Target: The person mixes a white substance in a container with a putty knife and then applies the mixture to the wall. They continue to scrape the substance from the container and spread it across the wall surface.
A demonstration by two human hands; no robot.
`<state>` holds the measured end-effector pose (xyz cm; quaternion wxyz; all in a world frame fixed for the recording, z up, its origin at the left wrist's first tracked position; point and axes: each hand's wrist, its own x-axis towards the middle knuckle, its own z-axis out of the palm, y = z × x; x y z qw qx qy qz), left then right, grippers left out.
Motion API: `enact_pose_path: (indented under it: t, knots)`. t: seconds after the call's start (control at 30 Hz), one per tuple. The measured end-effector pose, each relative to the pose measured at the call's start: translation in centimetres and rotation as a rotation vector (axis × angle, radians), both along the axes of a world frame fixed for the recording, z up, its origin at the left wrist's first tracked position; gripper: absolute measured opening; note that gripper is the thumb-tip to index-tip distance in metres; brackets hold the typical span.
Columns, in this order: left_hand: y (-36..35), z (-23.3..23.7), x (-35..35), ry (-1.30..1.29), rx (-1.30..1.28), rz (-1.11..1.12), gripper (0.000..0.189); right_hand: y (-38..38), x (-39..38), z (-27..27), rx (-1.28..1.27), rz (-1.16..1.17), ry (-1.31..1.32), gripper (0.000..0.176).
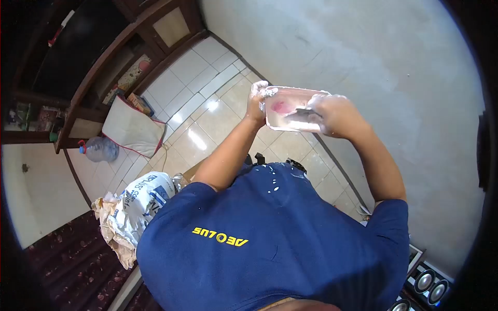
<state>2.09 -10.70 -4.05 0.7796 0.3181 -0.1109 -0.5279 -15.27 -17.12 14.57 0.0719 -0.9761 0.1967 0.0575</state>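
Observation:
My left hand [258, 101] grips the left edge of a pink, plaster-smeared tray [288, 106] held up in front of me. Inside the tray, my right hand [332, 111] holds a flat metal blade [300, 112], a putty knife or small trowel, with its tip resting in the white paste. Both hands are coated with white plaster. White splashes dot the front of my blue shirt [275, 233].
A grey plastered wall [373, 57] rises close on the right. Tiled floor [207, 109] lies below. A torn printed sack [137, 207], a white cushion [132, 129], a water jug [99, 149] and a wooden cabinet [104, 62] stand to the left. Speakers [428, 282] sit at the lower right.

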Motion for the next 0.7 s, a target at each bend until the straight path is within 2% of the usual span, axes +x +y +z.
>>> enact_pose_path:
  t: [0.07,0.13,0.2,0.33,0.53,0.63,0.67,0.7]
  knots:
    - [-0.1,0.5,-0.2,0.02,-0.003,-0.022,0.04,-0.2,-0.4,-2.7,0.034,0.09,0.18,0.019]
    - [-0.2,0.6,-0.3,0.047,-0.002,-0.038,0.04,0.9,0.6,-2.7,0.011,0.055,0.266,0.019]
    - [-0.1,0.4,-0.3,-0.037,0.053,0.0,0.038,0.6,0.9,-4.3,-0.007,-0.005,0.065,0.019]
    - [0.2,-0.3,0.4,0.024,-0.02,0.022,0.036,0.3,1.1,-4.6,-0.018,-0.024,0.034,0.02]
    - [0.3,0.6,0.4,0.098,-0.016,-0.029,0.033,-0.2,0.5,-0.1,-0.045,-0.049,-0.129,0.018]
    - [0.4,0.6,0.3,0.052,-0.003,-0.044,0.032,-0.7,0.6,0.2,0.097,0.0,0.239,0.017]
    - [0.4,0.5,0.2,0.039,-0.007,-0.049,0.031,-0.6,0.8,-0.2,0.098,-0.004,0.238,0.017]
    - [0.9,2.2,0.0,0.026,0.027,-0.059,0.03,-0.4,1.1,-0.7,0.098,0.033,0.263,0.018]
